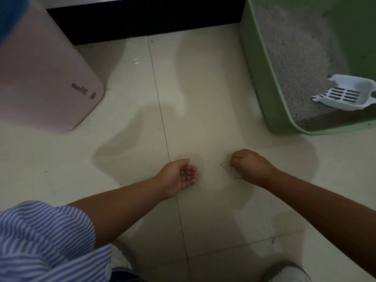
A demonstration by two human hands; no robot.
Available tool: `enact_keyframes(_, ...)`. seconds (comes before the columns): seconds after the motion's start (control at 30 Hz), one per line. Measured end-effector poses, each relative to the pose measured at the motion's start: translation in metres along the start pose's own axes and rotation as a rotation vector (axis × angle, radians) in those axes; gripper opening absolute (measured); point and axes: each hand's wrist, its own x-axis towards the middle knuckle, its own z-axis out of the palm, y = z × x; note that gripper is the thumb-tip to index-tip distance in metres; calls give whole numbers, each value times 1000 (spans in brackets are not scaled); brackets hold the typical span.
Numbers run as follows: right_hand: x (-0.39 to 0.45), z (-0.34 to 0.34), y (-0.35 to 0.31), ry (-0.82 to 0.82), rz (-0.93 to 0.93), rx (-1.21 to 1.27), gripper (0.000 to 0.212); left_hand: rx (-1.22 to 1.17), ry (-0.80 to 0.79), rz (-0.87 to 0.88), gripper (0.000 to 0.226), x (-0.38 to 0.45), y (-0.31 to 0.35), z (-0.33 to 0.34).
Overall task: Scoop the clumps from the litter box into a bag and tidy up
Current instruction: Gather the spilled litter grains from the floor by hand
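Note:
A green litter box (pixel 264 82) stands at the right, holding grey litter (pixel 295 58). A white slotted scoop (pixel 345 94) rests inside it near the front corner. My left hand (pixel 181 176) lies palm up on the floor, cupped, with a few dark litter grains (pixel 185 173) in the palm. My right hand (pixel 250 165) is to its right, knuckles up, its fingers curled down against the tile where small stray grains (pixel 220 164) lie. Whether it pinches a grain is hidden.
A pink bin (pixel 46 78) with a blue bag edge (pixel 12 15) stands at the left. A dark baseboard (pixel 142 23) runs along the back. Pale floor tiles (pixel 130 200) with a grout line run between my hands. My shoe (pixel 284 271) shows at the bottom.

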Motion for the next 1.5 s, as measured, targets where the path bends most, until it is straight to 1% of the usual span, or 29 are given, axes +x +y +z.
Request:
enact_keyframes(0.07, 3, 1, -1, -35, 38, 24, 36, -6, -1, -4, 39, 0, -1, 0)
enact_keyframes(0.1, 4, -1, -4, -26, 42, 9, 34, -6, 1, -7, 39, 0, -1, -1)
enact_keyframes(0.13, 7, -2, -6, -15, 49, 7, 29, -7, 4, -11, 39, 0, -2, -1)
enact_keyframes(0.17, 9, -5, -10, -67, 101, 8, 18, -11, 5, -14, 40, 0, -3, -1)
enact_keyframes(0.2, 11, -6, -10, -56, 158, 6, 5, -17, 4, -19, 42, 0, -3, -1)
enact_keyframes(0.23, 11, -9, -13, -50, 264, 72, 12, -24, 3, -24, 43, 0, -4, -2)
enact_keyframes(0.27, 11, -13, -15, -16, 331, 162, 18, -33, 1, -29, 45, 0, -5, -2)
enact_keyframes(0.33, 11, -24, -21, 102, 401, 338, 16, -60, -2, -37, 48, -1, -5, -1)
enact_keyframes(0.37, 11, -31, -28, 170, 400, 417, 14, -74, -5, -41, 49, -1, -6, 0)
enact_keyframes(0.4, 10, -38, -38, 205, 374, 509, 13, -86, -11, -47, 48, -3, -6, 2)
enact_keyframes(0.47, 10, -48, -59, 154, 256, 655, 13, -99, -38, -63, 46, -8, -8, 7)
enact_keyframes(0.5, 9, -49, -68, 111, 191, 673, 14, -100, -56, -72, 45, -10, -9, 9)
enact_keyframes(0.53, 9, -49, -73, 99, 135, 672, 16, -92, -69, -80, 44, -12, -9, 10)
enact_keyframes(0.57, 9, -48, -73, 132, 112, 664, 19, -78, -73, -86, 44, -13, -10, 10)
enact_keyframes(0.63, 12, -46, -62, 234, 163, 647, 20, -49, -56, -93, 44, -14, -10, 5)
enact_keyframes(0.67, 14, -46, -54, 253, 202, 624, 17, -47, -37, -92, 45, -15, -9, 1)
enact_keyframes(0.73, 20, -37, -40, 196, 240, 509, 19, -59, 7, -80, 45, -19, -9, -13)
enact_keyframes(0.77, 24, -34, -39, 186, 207, 410, 19, -69, 23, -71, 48, -22, -9, -21)
enact_keyframes(0.8, 30, -29, -40, 215, 124, 307, 16, -86, 37, -61, 53, -26, -10, -31)
enact_keyframes(0.87, 42, -18, -54, 215, -82, 212, 10, -116, 72, -48, 63, -34, -12, -53)
enact_keyframes(0.93, 57, -5, -79, 170, -282, 118, 4, -145, 129, -41, 65, -43, -16, -75)
enact_keyframes(1.0, 71, 2, -109, 144, -469, 46, 9, -184, 183, -37, 61, -52, -21, -94)
enact_keyframes(1.07, 89, 5, -131, 177, -585, -4, 7, -215, 236, -20, 57, -59, -25, -108)
enact_keyframes(1.13, 106, 9, -143, 233, -634, -24, 21, -235, 273, 0, 49, -63, -27, -116)
enact_keyframes(1.2, 115, 11, -145, 245, -657, -29, 28, -247, 277, 12, 45, -64, -27, -117)
enact_keyframes(1.27, 116, 10, -141, 219, -660, -37, 30, -257, 256, 22, 56, -60, -27, -115)
enact_keyframes(1.33, 114, 8, -129, 220, -637, -57, 29, -253, 228, 22, 57, -55, -24, -107)
enact_keyframes(1.43, 103, -2, -95, 259, -503, -57, 26, -223, 176, 24, 49, -49, -16, -93)
enact_keyframes(1.5, 89, -5, -69, 257, -424, -44, 23, -180, 139, 26, 43, -46, -11, -83)
